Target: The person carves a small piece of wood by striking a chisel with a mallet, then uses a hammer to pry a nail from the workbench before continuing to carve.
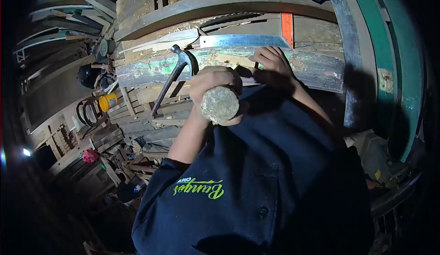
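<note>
1. Timber fills the workshop around you: stacked boards lie to your left, and a long plank with worn green paint runs across in front of your chest.
2. Your left hand grips the hammer, fingers wrapped fully round its thick handle.
3. The hammer has a dark steel head with a curved claw. Its stout handle ends in a pale, rough, rounded butt that shows just below your fist.
4. Its long axis runs from that butt, close to your chest and facing you, up and leftward to the head, which sits over the plank's near edge.
5. A thin dark bar slants down-left from the head. It may be a separate piece, but the view is too warped to tell.
6. Your right hand rests on the plank just right of the hammer, fingers bent, tips just below a steel ruler. You cannot tell whether they pinch anything.
</note>
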{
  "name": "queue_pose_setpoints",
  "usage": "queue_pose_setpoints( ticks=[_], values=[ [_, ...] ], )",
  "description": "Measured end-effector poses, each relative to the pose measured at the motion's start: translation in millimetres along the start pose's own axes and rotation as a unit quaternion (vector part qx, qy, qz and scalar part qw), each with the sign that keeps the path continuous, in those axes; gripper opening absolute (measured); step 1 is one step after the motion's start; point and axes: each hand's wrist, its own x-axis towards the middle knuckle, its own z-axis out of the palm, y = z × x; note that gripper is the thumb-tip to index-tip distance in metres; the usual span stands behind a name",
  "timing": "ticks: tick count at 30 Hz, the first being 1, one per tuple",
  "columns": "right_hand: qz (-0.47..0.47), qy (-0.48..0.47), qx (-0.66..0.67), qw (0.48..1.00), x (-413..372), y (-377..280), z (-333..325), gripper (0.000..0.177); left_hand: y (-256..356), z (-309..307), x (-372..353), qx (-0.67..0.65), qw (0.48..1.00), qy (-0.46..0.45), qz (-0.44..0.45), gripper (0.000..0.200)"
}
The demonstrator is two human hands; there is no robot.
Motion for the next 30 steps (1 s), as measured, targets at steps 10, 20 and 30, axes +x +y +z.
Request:
queue_pose_setpoints(
  ticks=[10,20,30],
  values=[
    [0.008,0.003,-0.007,1.0,-2,1,1,0.024,0,-4,1,-0.063,0.998,-0.007,0.001,0.041],
    [-0.001,0.003,0.0,1.0,-1,4,0,0.031,-1,-1,1,-0.098,0.995,0.001,-0.004,0.04],
    [0.0,0.004,-0.001,1.0,0,-1,-4,0.023,5,-3,-13,-0.06,0.996,0.009,-0.067,0.029]
  ],
)
